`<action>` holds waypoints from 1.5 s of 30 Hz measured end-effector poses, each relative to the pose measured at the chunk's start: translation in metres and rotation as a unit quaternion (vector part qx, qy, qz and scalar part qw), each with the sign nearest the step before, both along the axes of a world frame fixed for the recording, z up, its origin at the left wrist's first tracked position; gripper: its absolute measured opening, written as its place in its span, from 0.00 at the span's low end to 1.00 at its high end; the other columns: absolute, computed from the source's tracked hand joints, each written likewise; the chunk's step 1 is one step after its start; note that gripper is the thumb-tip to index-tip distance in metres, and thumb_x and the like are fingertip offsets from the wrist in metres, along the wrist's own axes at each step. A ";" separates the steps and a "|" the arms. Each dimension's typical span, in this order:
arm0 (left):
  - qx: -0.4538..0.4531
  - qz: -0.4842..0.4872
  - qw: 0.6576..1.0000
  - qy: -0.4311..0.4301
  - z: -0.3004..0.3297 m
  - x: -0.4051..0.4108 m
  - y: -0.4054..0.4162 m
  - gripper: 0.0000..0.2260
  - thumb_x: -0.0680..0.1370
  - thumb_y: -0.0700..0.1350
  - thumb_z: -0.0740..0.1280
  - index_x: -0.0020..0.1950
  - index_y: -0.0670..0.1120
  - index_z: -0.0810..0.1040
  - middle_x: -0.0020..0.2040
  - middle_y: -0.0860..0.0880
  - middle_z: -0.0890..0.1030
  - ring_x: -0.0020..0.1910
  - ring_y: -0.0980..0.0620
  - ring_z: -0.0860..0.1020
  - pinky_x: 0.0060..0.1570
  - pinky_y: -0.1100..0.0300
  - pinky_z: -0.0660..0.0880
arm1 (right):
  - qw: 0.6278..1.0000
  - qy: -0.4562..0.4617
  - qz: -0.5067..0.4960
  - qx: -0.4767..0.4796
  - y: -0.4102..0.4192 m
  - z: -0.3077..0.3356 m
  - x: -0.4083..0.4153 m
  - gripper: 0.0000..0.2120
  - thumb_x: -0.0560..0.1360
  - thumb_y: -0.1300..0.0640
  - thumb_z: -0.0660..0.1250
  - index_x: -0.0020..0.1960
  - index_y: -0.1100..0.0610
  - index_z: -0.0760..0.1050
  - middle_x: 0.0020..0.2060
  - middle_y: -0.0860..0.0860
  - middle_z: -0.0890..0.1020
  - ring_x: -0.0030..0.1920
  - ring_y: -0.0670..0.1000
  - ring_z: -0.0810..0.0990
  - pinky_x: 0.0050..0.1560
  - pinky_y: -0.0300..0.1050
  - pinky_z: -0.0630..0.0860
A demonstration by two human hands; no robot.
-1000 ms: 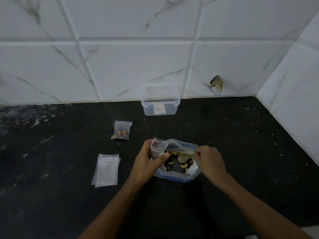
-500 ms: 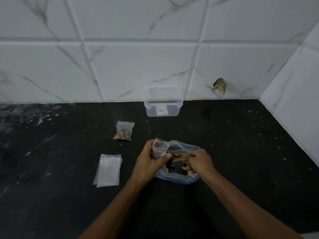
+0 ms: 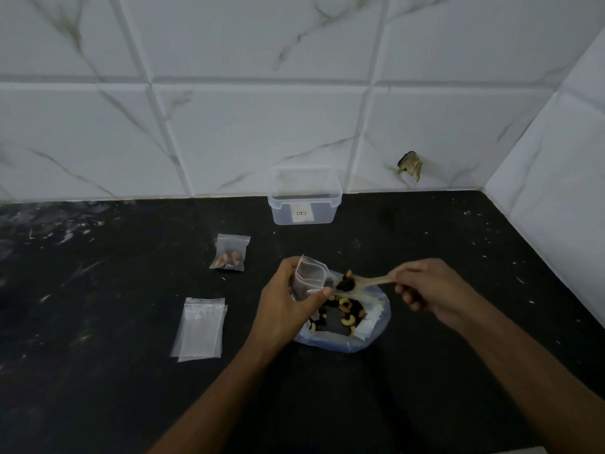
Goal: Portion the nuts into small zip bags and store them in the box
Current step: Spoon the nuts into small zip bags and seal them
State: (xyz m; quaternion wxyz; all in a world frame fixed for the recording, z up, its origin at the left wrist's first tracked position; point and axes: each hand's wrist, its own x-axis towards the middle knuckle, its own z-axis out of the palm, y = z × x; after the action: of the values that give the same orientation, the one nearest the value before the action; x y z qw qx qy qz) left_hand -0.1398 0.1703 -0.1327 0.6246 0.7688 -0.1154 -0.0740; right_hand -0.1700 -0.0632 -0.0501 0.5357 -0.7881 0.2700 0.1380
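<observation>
Mid-tabletop: left hand point(image 3: 284, 309) gripping open zip bag point(image 3: 309, 277); right hand point(image 3: 425, 286) pinching spoon point(image 3: 360, 282), loaded with nuts point(image 3: 344, 283), at bag's mouth.

Small zip bag point(image 3: 309, 276): thin clear plastic, creased, faintly glossy. Spoon point(image 3: 361, 282): pale, matt, looked like wood. Large nut bag point(image 3: 376, 329): soft translucent plastic, bluish, crumpled, with a slight sheen. Filled zip bag point(image 3: 231, 252), far left: clear film, wrinkled. Stack of flat zip bags point(image 3: 200, 327), near left: smooth, glossy clear plastic. Box point(image 3: 304, 199), far: rigid translucent plastic with a paper label. Countertop point(image 3: 98, 371): black stone, matt, scuffed and white-flecked. Wall tiles point(image 3: 262, 136): white marbled, smooth, satin.
</observation>
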 end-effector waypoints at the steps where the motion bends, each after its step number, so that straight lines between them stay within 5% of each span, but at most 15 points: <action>1: 0.007 -0.001 1.000 -0.005 0.001 0.000 -0.001 0.22 0.72 0.50 0.75 0.61 0.60 0.71 0.57 0.57 0.80 0.56 0.61 0.79 0.54 0.61 0.78 | 1.000 -0.011 -0.005 0.004 -0.001 0.009 0.001 0.08 0.78 0.63 0.63 0.49 0.60 0.81 0.36 0.54 0.79 0.32 0.47 0.74 0.30 0.39 0.70; 7: 0.033 0.003 0.999 -0.031 0.004 0.001 -0.012 0.21 0.72 0.50 0.75 0.61 0.58 0.71 0.56 0.57 0.80 0.56 0.61 0.79 0.55 0.57 0.79 | 0.998 -0.060 0.018 -0.018 0.009 0.047 0.009 0.07 0.78 0.62 0.63 0.48 0.57 0.80 0.36 0.54 0.79 0.31 0.47 0.74 0.30 0.39 0.71; 12: 0.054 0.014 0.998 -0.034 0.003 0.004 -0.020 0.22 0.72 0.52 0.76 0.61 0.59 0.71 0.55 0.56 0.80 0.54 0.61 0.79 0.53 0.55 0.80 | 0.978 -0.104 0.104 -0.145 0.026 0.045 0.012 0.07 0.79 0.60 0.63 0.49 0.55 0.80 0.38 0.53 0.81 0.31 0.45 0.78 0.29 0.37 0.72; 16: 0.074 0.018 0.996 -0.035 -0.001 0.004 -0.024 0.21 0.71 0.52 0.76 0.60 0.58 0.71 0.54 0.56 0.80 0.53 0.60 0.79 0.53 0.53 0.80 | 0.909 -0.171 0.200 -0.324 0.045 0.043 0.006 0.07 0.80 0.58 0.62 0.48 0.52 0.78 0.34 0.47 0.79 0.30 0.42 0.78 0.31 0.32 0.72; 20: 0.072 0.012 0.997 -0.036 -0.003 0.003 -0.026 0.21 0.72 0.50 0.76 0.61 0.56 0.71 0.55 0.56 0.80 0.54 0.61 0.78 0.54 0.59 0.78 | 0.848 -0.192 0.285 -0.404 0.064 0.039 0.002 0.06 0.80 0.57 0.61 0.51 0.54 0.78 0.43 0.49 0.78 0.44 0.47 0.78 0.49 0.42 0.76; 24: 0.062 0.012 0.998 -0.029 -0.006 0.002 -0.025 0.22 0.72 0.51 0.76 0.62 0.55 0.71 0.56 0.55 0.80 0.54 0.63 0.78 0.50 0.65 0.77 | 0.795 -0.198 0.339 -0.462 0.071 0.034 0.001 0.07 0.79 0.54 0.63 0.55 0.54 0.75 0.47 0.50 0.75 0.45 0.47 0.75 0.50 0.43 0.75; 29: 0.020 0.022 1.000 0.002 0.000 0.000 -0.014 0.19 0.73 0.52 0.75 0.60 0.58 0.71 0.55 0.56 0.81 0.53 0.63 0.80 0.49 0.63 0.79 | 0.847 -0.282 0.208 -0.400 0.051 0.043 -0.005 0.06 0.79 0.57 0.62 0.47 0.51 0.77 0.37 0.47 0.77 0.37 0.44 0.76 0.40 0.38 0.74; 32: -0.001 0.023 1.000 0.012 0.003 -0.002 -0.007 0.17 0.73 0.51 0.74 0.57 0.61 0.71 0.53 0.57 0.81 0.52 0.65 0.80 0.48 0.65 0.79 | 0.881 -0.257 0.122 -0.377 0.028 0.026 -0.008 0.06 0.78 0.58 0.63 0.49 0.50 0.79 0.35 0.45 0.79 0.33 0.43 0.77 0.34 0.34 0.73; 37: -0.007 0.016 0.999 0.036 0.001 -0.006 -0.001 0.17 0.73 0.50 0.74 0.57 0.61 0.72 0.53 0.58 0.81 0.51 0.67 0.79 0.45 0.71 0.76 | 0.912 -0.107 0.140 -0.369 0.028 -0.052 -0.022 0.06 0.80 0.57 0.62 0.47 0.51 0.77 0.36 0.46 0.78 0.35 0.43 0.78 0.39 0.39 0.79; 45: -0.014 0.015 0.998 0.057 -0.001 -0.009 0.005 0.18 0.73 0.49 0.75 0.60 0.57 0.73 0.53 0.57 0.81 0.51 0.67 0.80 0.44 0.72 0.76 | 0.922 -0.129 0.130 -0.342 0.048 -0.108 -0.022 0.08 0.79 0.57 0.62 0.44 0.51 0.78 0.35 0.45 0.79 0.35 0.41 0.78 0.36 0.37 0.76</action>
State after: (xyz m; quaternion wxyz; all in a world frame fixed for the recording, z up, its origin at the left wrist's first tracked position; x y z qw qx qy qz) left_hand -0.1486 0.1756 -0.1337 0.6415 0.7565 -0.0692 -0.1066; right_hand -0.1917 -0.0151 -0.1581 0.2408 -0.9626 0.1246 0.0021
